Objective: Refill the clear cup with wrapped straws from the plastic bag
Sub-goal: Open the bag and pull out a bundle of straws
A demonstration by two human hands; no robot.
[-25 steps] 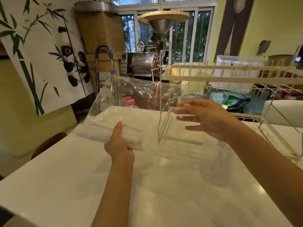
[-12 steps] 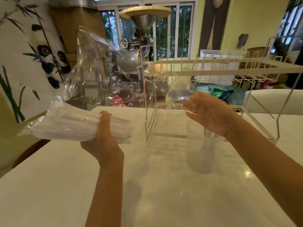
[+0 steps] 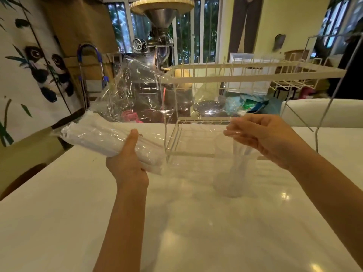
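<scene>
Lifted higher now, the plastic bag [image 3: 117,122] of wrapped straws [image 3: 102,138] sits gripped in the left hand [image 3: 127,163], the right hand [image 3: 261,136] pinches its open end above the clear cup [image 3: 233,169] on the surface [image 3: 176,222], so tip gently.

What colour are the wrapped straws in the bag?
White wrapped straws, inside the clear plastic bag; head view.

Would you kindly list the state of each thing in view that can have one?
plastic bag: lifted off the table, lying roughly level, gripped by the left hand
wrapped straws: bundled inside the bag
clear cup: upright on the table, a few straws inside
right hand: over the cup's mouth, fingers curled; grip unclear
</scene>
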